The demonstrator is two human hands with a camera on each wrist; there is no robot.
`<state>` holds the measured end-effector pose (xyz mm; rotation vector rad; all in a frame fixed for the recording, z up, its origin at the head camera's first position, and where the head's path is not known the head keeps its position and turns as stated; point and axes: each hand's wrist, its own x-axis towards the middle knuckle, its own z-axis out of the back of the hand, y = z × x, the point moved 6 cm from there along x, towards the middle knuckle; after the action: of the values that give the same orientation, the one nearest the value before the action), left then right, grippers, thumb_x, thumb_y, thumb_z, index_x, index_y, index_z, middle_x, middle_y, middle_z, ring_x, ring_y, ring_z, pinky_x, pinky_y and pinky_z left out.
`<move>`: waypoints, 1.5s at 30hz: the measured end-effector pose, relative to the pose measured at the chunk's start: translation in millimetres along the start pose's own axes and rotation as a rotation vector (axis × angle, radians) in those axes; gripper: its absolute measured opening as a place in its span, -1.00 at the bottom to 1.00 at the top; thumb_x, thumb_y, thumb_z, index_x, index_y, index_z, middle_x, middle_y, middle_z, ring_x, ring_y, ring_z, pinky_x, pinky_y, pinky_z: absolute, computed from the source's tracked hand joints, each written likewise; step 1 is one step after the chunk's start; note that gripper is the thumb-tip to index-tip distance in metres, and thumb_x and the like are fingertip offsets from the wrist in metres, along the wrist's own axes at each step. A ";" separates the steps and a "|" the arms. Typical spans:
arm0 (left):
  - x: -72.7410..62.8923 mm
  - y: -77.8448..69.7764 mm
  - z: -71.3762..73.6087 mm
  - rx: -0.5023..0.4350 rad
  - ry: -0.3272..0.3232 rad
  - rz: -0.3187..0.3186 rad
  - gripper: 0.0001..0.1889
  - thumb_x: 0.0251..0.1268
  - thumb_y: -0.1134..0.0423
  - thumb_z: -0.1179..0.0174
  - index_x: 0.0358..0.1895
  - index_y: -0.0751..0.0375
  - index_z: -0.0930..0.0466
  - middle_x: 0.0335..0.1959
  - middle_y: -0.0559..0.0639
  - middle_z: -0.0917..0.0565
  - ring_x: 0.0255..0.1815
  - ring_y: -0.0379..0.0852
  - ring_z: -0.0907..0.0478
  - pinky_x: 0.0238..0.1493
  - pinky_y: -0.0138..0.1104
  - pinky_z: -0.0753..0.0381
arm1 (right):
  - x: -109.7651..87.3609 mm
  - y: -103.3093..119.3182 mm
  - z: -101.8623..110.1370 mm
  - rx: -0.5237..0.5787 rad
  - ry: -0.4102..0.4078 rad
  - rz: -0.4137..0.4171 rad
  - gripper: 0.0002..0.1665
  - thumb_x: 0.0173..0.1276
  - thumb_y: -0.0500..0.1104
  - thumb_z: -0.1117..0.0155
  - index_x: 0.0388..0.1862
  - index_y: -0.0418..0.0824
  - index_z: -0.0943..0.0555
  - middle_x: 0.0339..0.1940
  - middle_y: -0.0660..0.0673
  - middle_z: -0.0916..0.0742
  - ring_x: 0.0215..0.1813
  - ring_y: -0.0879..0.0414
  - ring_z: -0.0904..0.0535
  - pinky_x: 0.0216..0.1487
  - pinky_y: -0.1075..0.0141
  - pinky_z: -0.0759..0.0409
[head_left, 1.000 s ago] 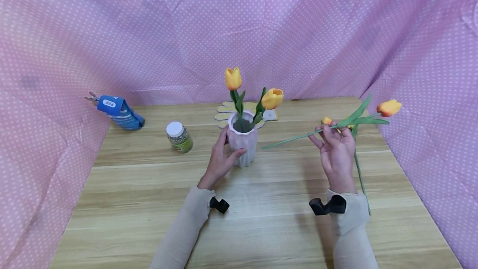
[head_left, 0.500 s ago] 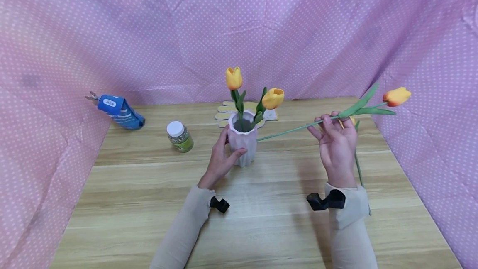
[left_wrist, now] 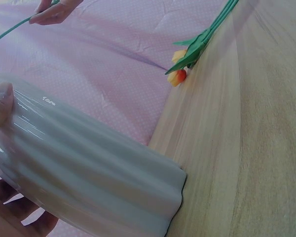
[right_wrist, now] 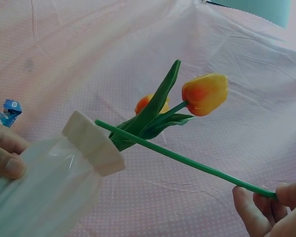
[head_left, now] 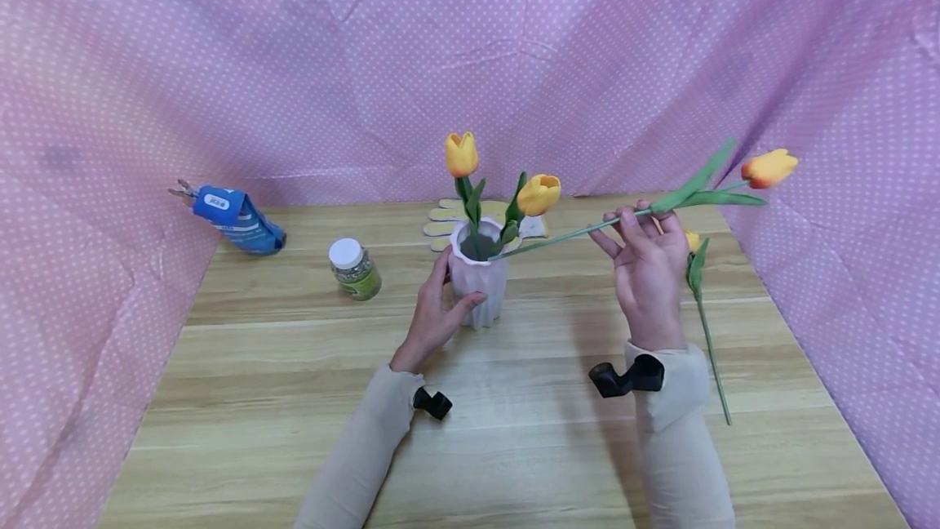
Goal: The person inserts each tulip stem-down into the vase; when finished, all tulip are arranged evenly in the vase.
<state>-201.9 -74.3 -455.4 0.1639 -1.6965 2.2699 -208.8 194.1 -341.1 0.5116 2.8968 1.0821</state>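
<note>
Clock centred on vase (head_left: 490,284)
Nine o'clock, far: blue pouch (head_left: 246,224); nearer: white-capped jar (head_left: 356,272)
Eight o'clock: left hand (head_left: 431,313), fingers and thumb round vase
Centre: vase upright, two standing tulips (head_left: 461,155) inside; looks glossy, rigid, likely slippery and breakable; best gripped round body
Three o'clock: right hand (head_left: 648,277), fingertips pinching stem of held tulip (head_left: 671,201), lower end at vase mouth, rim contact unclear; likely light, springy stem, softer bloom; best taken by stem
Toward four o'clock: loose tulips (head_left: 697,272) lying on table (head_left: 514,447)
</note>
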 end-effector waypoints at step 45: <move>0.4 1.4 -0.4 0.020 -0.004 0.009 -0.10 0.31 0.05 -0.35 0.60 0.09 -0.01 0.47 0.14 -0.40 0.39 0.15 -0.46 0.39 0.07 -0.47 | -30.5 -48.2 -59.4 -0.589 0.336 0.271 -0.74 0.29 -0.57 -0.23 -0.13 -0.31 -0.54 -0.19 0.06 -0.68 -0.13 0.23 -0.69 -0.09 0.33 -0.77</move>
<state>-202.7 -74.2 -456.7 0.1653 -1.6800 2.2957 -201.4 112.9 -330.0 0.7539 2.5813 2.1401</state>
